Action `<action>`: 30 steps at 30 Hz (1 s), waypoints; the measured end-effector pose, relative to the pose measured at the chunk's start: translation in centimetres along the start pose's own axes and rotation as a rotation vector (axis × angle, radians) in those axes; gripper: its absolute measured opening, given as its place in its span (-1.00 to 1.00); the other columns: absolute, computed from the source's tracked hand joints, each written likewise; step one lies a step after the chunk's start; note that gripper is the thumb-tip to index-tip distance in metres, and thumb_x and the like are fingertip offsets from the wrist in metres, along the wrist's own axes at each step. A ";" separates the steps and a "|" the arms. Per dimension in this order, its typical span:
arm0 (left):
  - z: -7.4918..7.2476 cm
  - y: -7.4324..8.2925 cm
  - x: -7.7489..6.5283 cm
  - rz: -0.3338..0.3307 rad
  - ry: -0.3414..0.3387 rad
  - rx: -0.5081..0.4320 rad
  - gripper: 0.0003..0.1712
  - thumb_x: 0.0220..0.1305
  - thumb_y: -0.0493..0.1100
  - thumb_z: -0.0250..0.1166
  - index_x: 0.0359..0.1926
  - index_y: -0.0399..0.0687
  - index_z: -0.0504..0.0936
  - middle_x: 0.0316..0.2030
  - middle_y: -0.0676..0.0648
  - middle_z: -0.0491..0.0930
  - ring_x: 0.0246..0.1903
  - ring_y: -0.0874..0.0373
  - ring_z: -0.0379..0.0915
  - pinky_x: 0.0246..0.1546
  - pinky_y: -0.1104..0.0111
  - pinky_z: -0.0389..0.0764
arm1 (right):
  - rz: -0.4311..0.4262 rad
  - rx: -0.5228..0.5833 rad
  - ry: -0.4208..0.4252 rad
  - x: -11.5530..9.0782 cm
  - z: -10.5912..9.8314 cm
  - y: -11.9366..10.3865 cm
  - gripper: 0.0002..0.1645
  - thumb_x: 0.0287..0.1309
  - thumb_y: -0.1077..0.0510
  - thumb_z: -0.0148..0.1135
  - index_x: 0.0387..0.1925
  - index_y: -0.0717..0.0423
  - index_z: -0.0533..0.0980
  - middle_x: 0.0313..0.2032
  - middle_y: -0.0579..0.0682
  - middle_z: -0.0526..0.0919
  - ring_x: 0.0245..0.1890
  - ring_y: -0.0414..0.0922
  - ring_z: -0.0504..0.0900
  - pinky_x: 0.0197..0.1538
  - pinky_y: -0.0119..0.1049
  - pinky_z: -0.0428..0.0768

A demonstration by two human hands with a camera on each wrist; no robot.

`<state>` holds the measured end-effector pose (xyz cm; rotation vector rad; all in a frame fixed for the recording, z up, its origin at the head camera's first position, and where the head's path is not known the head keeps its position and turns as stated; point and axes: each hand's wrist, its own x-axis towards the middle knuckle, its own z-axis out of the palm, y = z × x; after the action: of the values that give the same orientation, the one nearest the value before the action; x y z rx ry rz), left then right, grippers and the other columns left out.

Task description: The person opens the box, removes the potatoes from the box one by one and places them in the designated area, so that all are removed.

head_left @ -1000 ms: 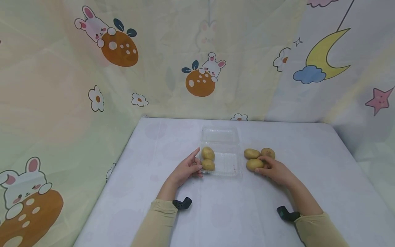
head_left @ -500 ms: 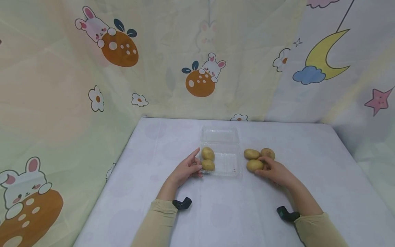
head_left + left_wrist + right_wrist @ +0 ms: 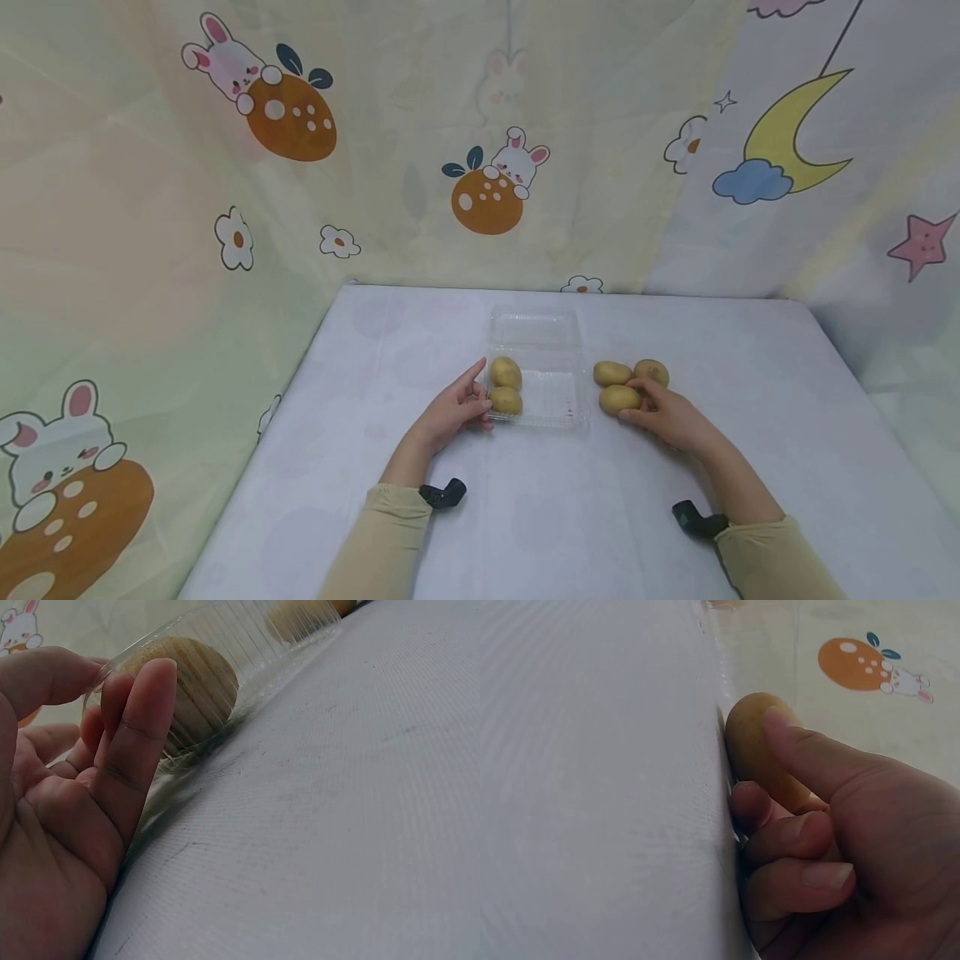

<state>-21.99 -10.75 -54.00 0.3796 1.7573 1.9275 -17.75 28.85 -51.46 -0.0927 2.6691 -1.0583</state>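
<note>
The left forearm and right forearm extend forward and converge toward the centre. Both sleeves end short of the wrists. The left hand holds with its thumb and fingers; the index finger points straight, away from the body. The right hand turns inward in a pinch grip: thumb extended, other visible fingers curled toward the palm.

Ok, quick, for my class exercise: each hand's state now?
Left hand: closed, pinching the edge of a clear, rectangular plastic container.
Right hand: closed, holding an oval, yellow-brown potato.
</note>
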 end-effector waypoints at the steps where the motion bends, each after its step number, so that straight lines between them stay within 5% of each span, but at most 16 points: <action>1: 0.1 0.2 -0.1 0.000 -0.002 -0.002 -0.07 0.35 -0.29 0.22 0.57 0.25 -0.06 -0.27 0.03 0.33 -0.33 0.15 0.54 -0.17 0.21 0.74 | 0.000 -0.001 -0.001 0.0 0.0 0.0 -0.19 0.19 -0.26 0.29 0.30 0.04 0.26 -0.45 -0.01 0.46 -0.67 -0.13 0.39 -0.67 -0.29 0.42; 30: 0.0 -0.1 0.1 -0.002 0.013 0.012 -0.08 0.34 -0.28 0.24 0.55 0.34 -0.01 -0.26 0.01 0.35 -0.36 0.12 0.56 -0.15 0.16 0.75 | -0.040 0.003 -0.018 -0.4 -1.0 -0.4 -0.28 0.22 -0.17 0.31 0.27 0.00 0.27 -0.50 -0.04 0.50 -0.69 -0.14 0.39 -0.69 -0.28 0.43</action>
<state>-22.05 -10.74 -54.11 0.3701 1.7773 1.9234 -17.64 29.28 -50.36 -0.1544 2.6594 -1.0687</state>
